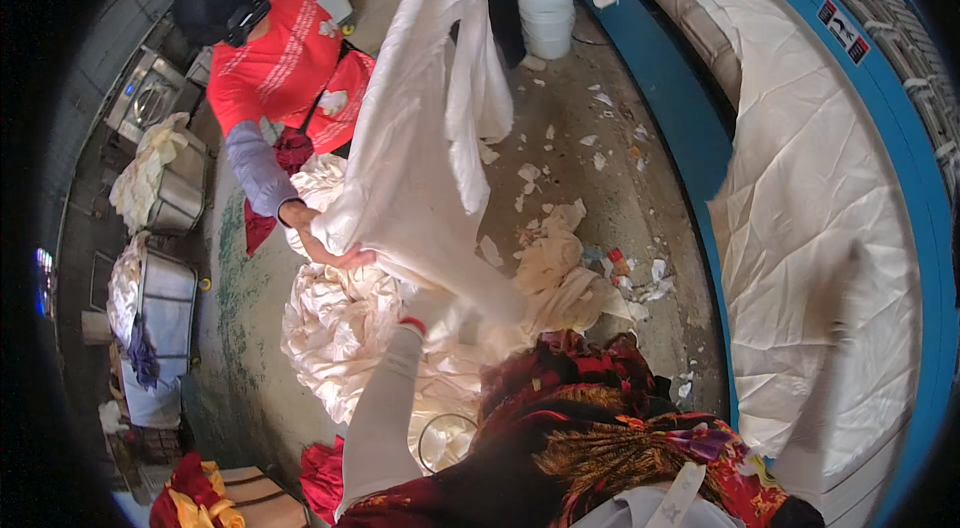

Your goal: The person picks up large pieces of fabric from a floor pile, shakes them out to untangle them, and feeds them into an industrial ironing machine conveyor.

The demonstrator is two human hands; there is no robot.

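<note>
My left hand (437,313) is blurred beyond the red cuff of a white sleeve, beside the lower end of a long white cloth (420,123). Whether its fingers grip that cloth cannot be made out. Beneath it lies a large heap of crumpled white linen (345,333) on the floor. My right hand (834,284), also motion-blurred, is over a wide white sheet (810,213) spread along the blue-framed machine (911,250). Its fingers are not distinct. A co-worker in a red shirt (289,48) has one hand (330,247) on the hanging cloth.
At the top, another person's dark-trousered leg (508,22) shows behind the cloth, near a white bucket (546,24). Beige cloth (559,273) and scraps litter the floor. Laundry carts (165,303) line the left side. A warning label (843,31) marks the machine.
</note>
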